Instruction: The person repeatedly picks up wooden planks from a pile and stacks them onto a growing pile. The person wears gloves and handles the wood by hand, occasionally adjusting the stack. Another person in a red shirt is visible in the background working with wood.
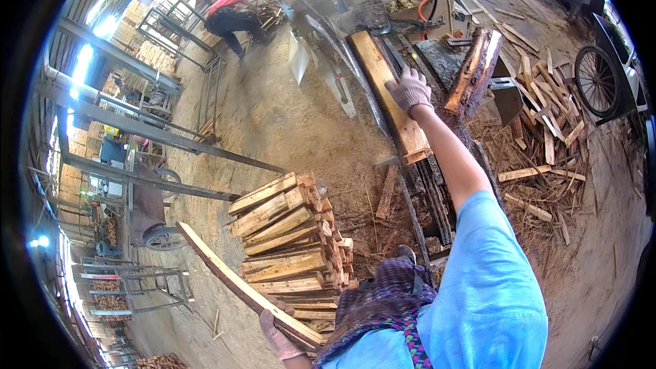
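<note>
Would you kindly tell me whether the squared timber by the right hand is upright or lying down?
Lying down: the squared timber stretches along the dark machine bed, the right hand at its edge.

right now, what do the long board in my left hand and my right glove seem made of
The long board looks like raw, unfinished wood: pale sawn face, dark barky side. The right glove is probably knitted fabric, soft-looking and without shine; its fibre can't be told.
</note>
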Available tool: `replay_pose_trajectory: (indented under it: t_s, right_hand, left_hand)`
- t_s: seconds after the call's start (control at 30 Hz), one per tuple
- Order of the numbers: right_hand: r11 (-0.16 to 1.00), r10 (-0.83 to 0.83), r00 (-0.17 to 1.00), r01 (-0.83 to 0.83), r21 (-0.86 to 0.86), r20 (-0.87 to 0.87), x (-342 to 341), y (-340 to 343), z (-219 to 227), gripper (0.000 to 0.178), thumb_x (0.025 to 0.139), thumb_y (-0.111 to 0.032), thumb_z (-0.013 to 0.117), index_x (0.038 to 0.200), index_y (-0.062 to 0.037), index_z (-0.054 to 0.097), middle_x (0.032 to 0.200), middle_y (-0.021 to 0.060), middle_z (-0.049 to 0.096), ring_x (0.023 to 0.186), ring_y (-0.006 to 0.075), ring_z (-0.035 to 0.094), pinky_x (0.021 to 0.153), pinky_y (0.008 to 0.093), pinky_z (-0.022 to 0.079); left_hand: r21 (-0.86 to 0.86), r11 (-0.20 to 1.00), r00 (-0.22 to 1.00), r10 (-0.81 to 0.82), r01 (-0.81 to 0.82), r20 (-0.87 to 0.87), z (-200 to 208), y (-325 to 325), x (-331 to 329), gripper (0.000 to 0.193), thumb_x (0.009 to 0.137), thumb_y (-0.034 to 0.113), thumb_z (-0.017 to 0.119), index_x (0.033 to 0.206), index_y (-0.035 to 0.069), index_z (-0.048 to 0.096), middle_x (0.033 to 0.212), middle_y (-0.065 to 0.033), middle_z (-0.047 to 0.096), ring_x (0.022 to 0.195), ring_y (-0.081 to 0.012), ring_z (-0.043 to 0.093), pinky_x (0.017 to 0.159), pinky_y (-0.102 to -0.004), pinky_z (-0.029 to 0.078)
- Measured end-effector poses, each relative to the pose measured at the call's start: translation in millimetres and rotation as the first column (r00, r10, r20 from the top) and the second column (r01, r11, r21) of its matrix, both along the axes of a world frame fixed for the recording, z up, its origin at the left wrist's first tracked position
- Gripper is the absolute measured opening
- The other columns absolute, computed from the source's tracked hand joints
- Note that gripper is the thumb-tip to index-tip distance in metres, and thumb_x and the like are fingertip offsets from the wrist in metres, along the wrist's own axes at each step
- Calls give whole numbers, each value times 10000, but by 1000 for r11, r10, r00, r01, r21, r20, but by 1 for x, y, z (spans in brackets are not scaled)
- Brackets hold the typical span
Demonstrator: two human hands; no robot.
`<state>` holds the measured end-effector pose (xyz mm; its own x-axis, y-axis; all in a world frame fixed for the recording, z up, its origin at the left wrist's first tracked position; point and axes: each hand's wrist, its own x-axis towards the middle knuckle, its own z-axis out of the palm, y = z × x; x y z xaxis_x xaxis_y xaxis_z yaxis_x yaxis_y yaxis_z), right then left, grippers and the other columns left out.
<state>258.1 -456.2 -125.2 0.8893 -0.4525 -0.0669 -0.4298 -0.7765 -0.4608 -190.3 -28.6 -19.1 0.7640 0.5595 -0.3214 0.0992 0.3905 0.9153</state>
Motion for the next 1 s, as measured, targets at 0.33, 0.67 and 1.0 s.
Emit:
replay_pose_trajectory:
  t_s: [0.33,0.67,1.0]
  right_hand:
    - [991,113,976,-123,43,185,-45,-14,21,739,934,-513,597,1490,-50,450,1368,231,627,1374,381,509,1142,494,375]
    - [212,463,618,-773,598,635,-350,151,98,925,876,-327,779,1570,6,266,1420,325,518,1343,405,527,1106,417,436]
    - [498,-120,865,-372,784,486,-362,98,83,506,978,-172,644,1422,23,496,1246,174,679,1130,206,654,948,337,532]
  left_hand:
    - [106,978,975,-191,180,116,3,-20,52,689,806,269,808,1364,25,486,1003,-28,578,830,-116,591,692,-249,531]
    - [387,792,833,-545,472,99,0,-117,108,656,777,312,870,1261,21,536,1011,-32,624,901,-139,614,792,-285,532]
    - [283,823,847,-528,493,57,32,-156,119,473,822,-26,716,1258,10,536,1014,-59,650,857,-141,644,773,-288,557]
